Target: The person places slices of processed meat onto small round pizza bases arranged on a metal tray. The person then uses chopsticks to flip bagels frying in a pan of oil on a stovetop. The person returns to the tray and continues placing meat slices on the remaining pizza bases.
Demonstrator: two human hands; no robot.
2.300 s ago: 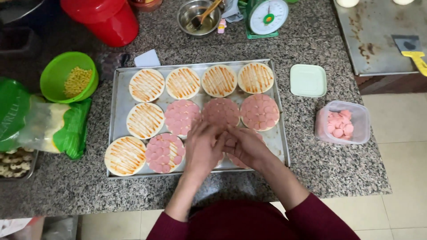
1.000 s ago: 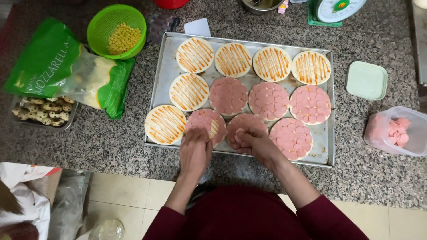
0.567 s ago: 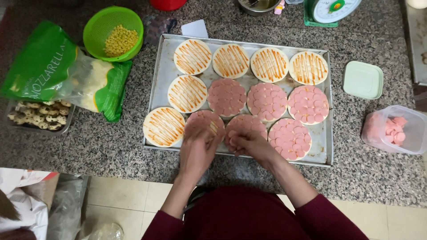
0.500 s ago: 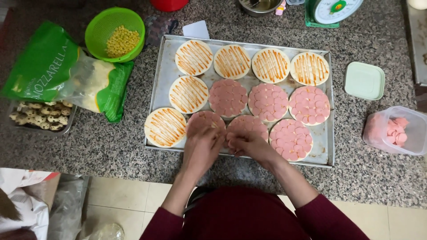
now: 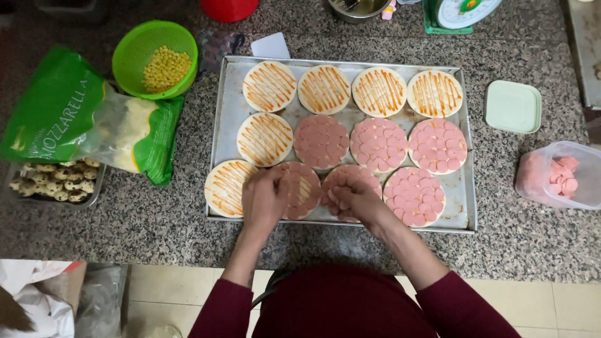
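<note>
The left hand (image 5: 266,199) covers part of a round base on the baking tray (image 5: 466,188), so some of its pink slices (image 5: 307,188) are hidden. The right hand (image 5: 350,199) hides part of the next base. Above the tray, the red tub (image 5: 228,9), metal bowl (image 5: 360,7) and scale (image 5: 460,11) are cut off by the top edge.

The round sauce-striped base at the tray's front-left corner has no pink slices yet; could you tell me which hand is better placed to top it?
Probably the left hand: it lies right beside that round sauce-striped base, while the right hand sits farther away.
</note>
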